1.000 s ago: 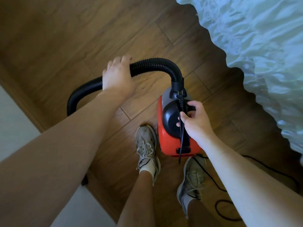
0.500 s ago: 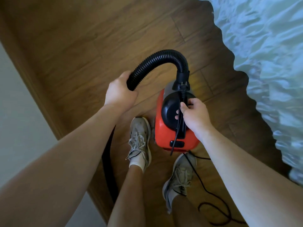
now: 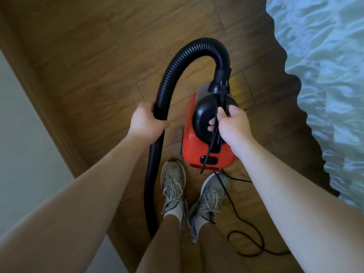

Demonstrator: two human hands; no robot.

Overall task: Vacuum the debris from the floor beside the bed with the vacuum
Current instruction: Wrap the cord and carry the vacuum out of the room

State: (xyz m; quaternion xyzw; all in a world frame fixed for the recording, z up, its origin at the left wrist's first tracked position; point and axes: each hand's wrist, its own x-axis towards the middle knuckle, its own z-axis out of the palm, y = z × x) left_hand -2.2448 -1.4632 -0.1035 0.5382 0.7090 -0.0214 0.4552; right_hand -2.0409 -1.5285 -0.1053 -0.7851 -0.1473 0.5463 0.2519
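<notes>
Plastic, smooth and red, is used for the body of the one vacuum point(image 3: 204, 152), a small canister capped by a rounded black top. It is seen over the floor point(image 3: 88, 66) just ahead of the feet and near the bed point(image 3: 325, 66); whether it rests on the planks cannot be told. Its black handle is gripped by the right hand point(image 3: 234, 125), fingers curled round it. One black ribbed hose point(image 3: 204, 43) is arched up from the front collar and bent down to the left, where it is clasped by the left hand point(image 3: 145, 123), fingers and thumb wrapped round it. One thin black cord point(image 3: 213, 134) is run along the handle and looped on the floor. Two worn, laced grey shoes are counted: the left shoe point(image 3: 173, 186) and the right shoe point(image 3: 211, 194), side by side. The floor is laid in brown wood-grain planks. The bed is covered in rumpled pale blue cloth. A pale wall point(image 3: 19, 134) is seen at the left.
</notes>
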